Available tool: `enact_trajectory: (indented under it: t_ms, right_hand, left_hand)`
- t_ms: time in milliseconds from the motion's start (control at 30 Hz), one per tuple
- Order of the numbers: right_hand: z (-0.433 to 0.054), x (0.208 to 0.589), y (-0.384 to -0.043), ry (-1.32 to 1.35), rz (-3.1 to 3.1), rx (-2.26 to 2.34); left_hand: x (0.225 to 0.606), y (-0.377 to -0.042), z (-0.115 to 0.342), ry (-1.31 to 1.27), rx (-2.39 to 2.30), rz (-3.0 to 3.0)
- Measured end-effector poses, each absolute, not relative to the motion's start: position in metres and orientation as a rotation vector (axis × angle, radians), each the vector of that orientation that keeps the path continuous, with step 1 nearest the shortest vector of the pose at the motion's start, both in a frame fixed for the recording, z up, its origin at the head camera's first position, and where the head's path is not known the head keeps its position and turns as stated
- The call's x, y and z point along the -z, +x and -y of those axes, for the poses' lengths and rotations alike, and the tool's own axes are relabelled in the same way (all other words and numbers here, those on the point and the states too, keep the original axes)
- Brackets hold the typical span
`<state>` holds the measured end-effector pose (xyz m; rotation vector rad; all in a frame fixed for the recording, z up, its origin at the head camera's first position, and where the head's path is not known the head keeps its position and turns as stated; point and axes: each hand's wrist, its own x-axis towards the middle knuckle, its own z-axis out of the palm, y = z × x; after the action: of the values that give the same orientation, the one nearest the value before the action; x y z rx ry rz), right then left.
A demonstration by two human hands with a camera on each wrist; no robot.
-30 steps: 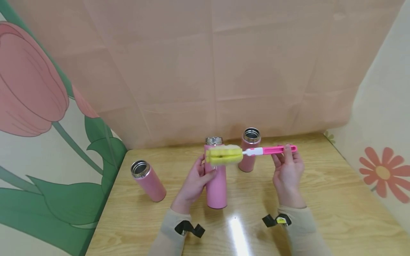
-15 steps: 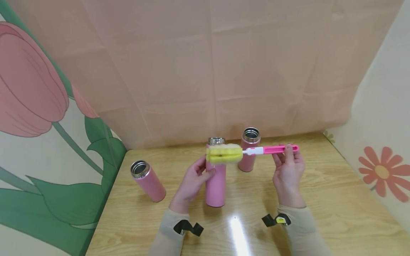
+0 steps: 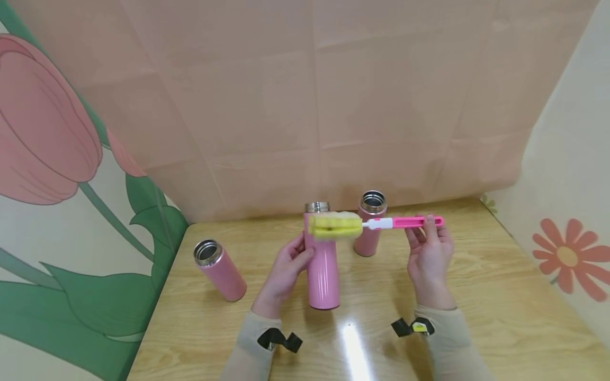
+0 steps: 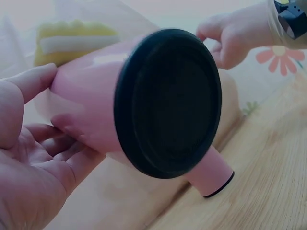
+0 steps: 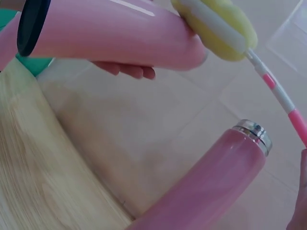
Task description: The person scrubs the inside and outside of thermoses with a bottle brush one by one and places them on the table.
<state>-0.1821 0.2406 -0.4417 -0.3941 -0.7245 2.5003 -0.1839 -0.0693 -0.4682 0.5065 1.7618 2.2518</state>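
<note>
Vacuum flask (image 3: pixel 324 280) gripped in my left hand (image 3: pixel 284 269), sponge bottle brush (image 3: pixel 382 224) pinched in my right hand (image 3: pixel 429 256): best held steady, wrists loose.

Head camera: looks forward and down over the table (image 3: pixel 371 296), both far corners in frame. Left-wrist camera: close to the held bottle (image 4: pixel 139 105), faces rightward to the far edge. Right-wrist camera: faces leftward, same edge. Wrist views share bottle and brush (image 3: pixel 379 224).
</note>
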Motion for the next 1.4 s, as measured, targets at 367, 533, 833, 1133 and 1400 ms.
enact_trajectory:
  t_ms: [367,533,833,1133,1400]
  right_hand:
    - [-0.250,0.445,-0.182,-0.358,0.785,-2.646]
    - [-0.254,0.448,-0.182,-0.308,0.880,-2.686]
    - [-0.260,0.454,-0.182,-0.122,1.203,-2.712]
    - [-0.253,0.452,-0.182,-0.145,1.277,-2.673]
    - [-0.251,0.450,-0.182,-0.162,1.198,-2.659]
  left_hand:
    - [0.467,-0.184,0.072,0.478,-2.349,-1.643]
    - [0.466,-0.184,0.073,0.443,-2.395,-1.614]
    - [0.464,-0.183,0.073,0.449,-2.537,-1.474]
    - [0.461,-0.180,0.067,0.474,-2.507,-1.422]
    - [0.462,-0.179,0.065,0.460,-2.535,-1.402]
